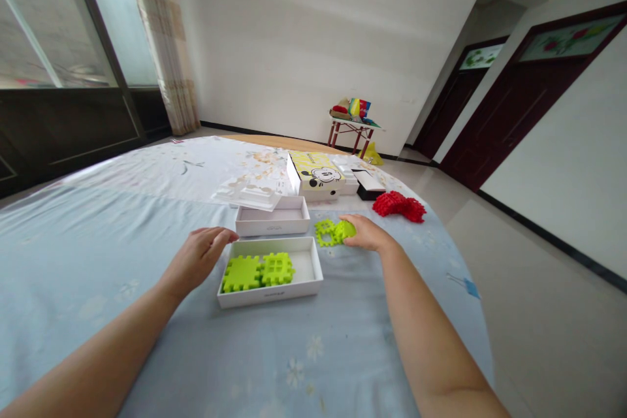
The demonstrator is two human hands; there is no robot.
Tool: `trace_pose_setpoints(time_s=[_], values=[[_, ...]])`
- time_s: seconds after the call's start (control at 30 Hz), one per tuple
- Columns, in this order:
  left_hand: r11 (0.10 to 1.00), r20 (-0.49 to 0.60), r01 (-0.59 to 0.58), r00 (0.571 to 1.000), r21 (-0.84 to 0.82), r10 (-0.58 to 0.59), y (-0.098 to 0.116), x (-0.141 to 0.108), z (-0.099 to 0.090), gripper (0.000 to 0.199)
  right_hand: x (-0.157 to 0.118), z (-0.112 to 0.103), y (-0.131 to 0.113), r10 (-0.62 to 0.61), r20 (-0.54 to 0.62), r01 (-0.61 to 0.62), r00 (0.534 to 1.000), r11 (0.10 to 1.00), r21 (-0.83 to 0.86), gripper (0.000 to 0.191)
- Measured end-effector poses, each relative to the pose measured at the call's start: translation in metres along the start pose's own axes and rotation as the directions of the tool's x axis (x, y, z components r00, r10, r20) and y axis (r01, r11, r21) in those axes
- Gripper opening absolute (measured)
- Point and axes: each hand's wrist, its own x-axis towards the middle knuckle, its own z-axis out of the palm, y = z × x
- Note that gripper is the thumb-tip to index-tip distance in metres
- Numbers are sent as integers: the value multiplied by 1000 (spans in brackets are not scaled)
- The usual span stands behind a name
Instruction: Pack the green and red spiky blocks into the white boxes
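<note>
My right hand [368,233] is closed around a lime-green building block [345,230] on the table. Just left of it a flat, window-frame green piece [324,232] lies on the cloth, touching or overlapping the held block. My left hand [203,253] has its fingers stretched out, the tips at the back left corner of a white open box [271,295]; whether they touch it I cannot tell. Inside that box, on the left, lie a solid square green block [241,272] and a window-patterned green block [277,268].
Behind stands a second white box [272,221] with clear plastic trays [252,194] leaning over it. Farther back are a yellow cartoon box [316,176] and a black-and-white box [368,184]. Red interlocking pieces [398,206] lie near the right edge of the cloth-covered table [313,353].
</note>
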Motion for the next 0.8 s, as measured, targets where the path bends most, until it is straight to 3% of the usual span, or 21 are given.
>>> trace_pose_setpoints(time_s=[0.17,0.33,0.43,0.57,0.67,0.8], values=[[998,-50,-55,997,21,56,12,1,-8,43,0,-1,1,9,-21,-9,1000,1000,-7,70],[987,-69,-148,986,64,152,42,-1,-19,36,-2,-11,-7,-22,-113,26,993,999,40,70],[957,34,-283,959,57,282,69,-1,-22,32,-5,-17,-16,-78,-149,88,986,994,64,69],[876,236,-483,851,-1,470,102,0,-11,31,-9,-21,-32,-147,-180,162,973,984,73,69],[838,334,-545,788,-8,516,116,3,5,31,-11,-23,-41,-189,-195,206,962,976,71,68],[817,450,-572,752,80,482,122,11,25,31,-13,-23,-48,-227,-199,244,953,968,65,65]])
